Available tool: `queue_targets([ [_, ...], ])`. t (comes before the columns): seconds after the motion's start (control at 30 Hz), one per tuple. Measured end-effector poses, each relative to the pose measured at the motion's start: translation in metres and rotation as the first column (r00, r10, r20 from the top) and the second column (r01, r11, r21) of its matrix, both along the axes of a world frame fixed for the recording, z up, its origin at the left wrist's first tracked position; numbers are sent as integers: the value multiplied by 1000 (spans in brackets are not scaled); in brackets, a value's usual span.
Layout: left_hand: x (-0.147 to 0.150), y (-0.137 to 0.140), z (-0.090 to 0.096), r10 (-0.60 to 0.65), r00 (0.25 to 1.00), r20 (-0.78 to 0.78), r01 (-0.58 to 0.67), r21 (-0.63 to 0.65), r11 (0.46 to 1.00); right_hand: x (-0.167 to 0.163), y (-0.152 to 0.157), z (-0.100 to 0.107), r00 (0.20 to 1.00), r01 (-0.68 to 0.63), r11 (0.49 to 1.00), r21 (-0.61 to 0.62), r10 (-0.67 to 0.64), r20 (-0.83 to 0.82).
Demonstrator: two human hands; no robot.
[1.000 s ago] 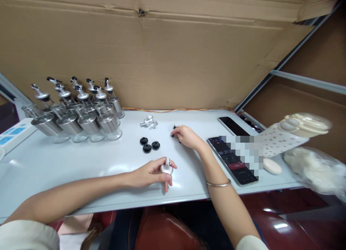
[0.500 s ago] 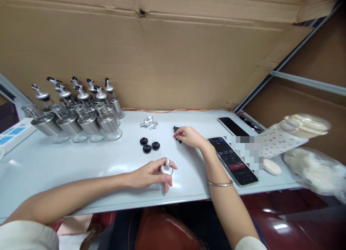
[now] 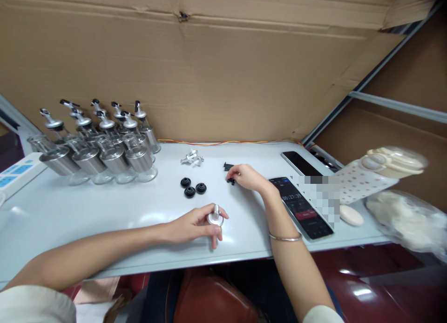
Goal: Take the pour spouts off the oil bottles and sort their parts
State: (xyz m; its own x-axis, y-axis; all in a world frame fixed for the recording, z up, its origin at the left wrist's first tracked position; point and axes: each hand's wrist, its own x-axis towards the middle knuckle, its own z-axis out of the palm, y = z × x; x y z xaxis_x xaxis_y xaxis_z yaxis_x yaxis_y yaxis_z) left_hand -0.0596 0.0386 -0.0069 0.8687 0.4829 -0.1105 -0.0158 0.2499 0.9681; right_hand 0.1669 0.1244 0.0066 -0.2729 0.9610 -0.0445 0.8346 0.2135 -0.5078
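Observation:
My left hand (image 3: 200, 225) is closed around a silver pourer spout (image 3: 215, 217), held upright just above the table near its front edge. Farther back, my right hand (image 3: 242, 176) has its fingertips pinched on a small black part (image 3: 231, 180), partly hidden by the fingers. Other small black parts (image 3: 228, 166) lie just behind those fingertips. To the left sit three round black stoppers (image 3: 189, 192). Behind them is a small heap of silver spouts (image 3: 192, 158).
Several glass and steel bottles (image 3: 111, 160) crowd the left, the back ones with pourers. A power strip (image 3: 21, 171) lies beyond. On the right are two phones (image 3: 303, 209), a polka-dot tumbler (image 3: 363, 178), a white oval object (image 3: 351, 215) and a plastic bag (image 3: 405, 220).
My right fingertips have drawn slightly toward me with the small black part, apart from the other black parts, which now show more. My left hand and the spout stay in place.

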Motion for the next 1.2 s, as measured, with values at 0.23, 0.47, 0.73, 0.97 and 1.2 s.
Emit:
queue_targets([
  [0.23,0,-1,0,2,1000,-2,-2,3,1000,0,0,1,1000,1,999,-36,-2,-19],
  [0.47,1,0,0,3,1000,1,-3,8,1000,14,-4,2,993,-43,993,-109,30,-112],
  [0.73,1,0,-1,5,1000,7,-5,-5,1000,16,-2,-3,986,-35,988,-148,10,-166],
  [0.97,1,0,1,6,1000,6,-6,-15,1000,7,-5,1,996,-7,995,-101,-1,-85],
  [1.2,1,0,0,10,1000,19,-9,-28,1000,7,-7,7,987,-26,998,-55,17,-161],
])
